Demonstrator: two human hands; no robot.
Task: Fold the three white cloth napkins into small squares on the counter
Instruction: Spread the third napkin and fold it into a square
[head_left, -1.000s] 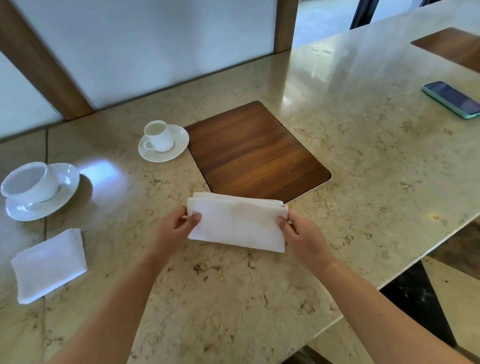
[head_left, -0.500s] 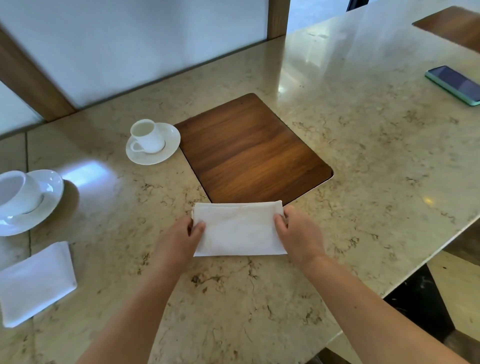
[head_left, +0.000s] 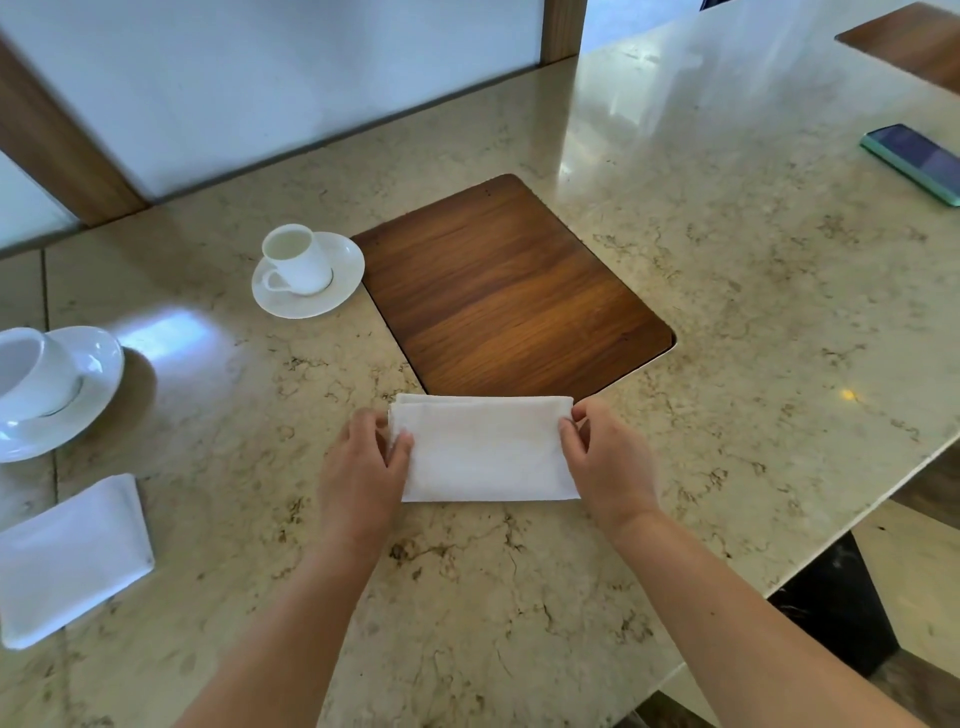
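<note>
1. Since 1 s ago, napkin (head_left: 485, 449) went from lifted to flat on the tabletop (head_left: 753, 322), squared up.
2. Left hand (head_left: 363, 462) pinches its left end; right hand (head_left: 605, 457) pinches right end.
3. Napkin lies just near side of wood inlay (head_left: 514, 291).
4. Folded napkin (head_left: 70, 558) far left, by cup & saucer (head_left: 57, 389).

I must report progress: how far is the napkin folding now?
One folded napkin already lies at the counter's left. The left hand and right hand pinch the ends of a second napkin, a rectangle not yet square. No third napkin is in view.
</note>
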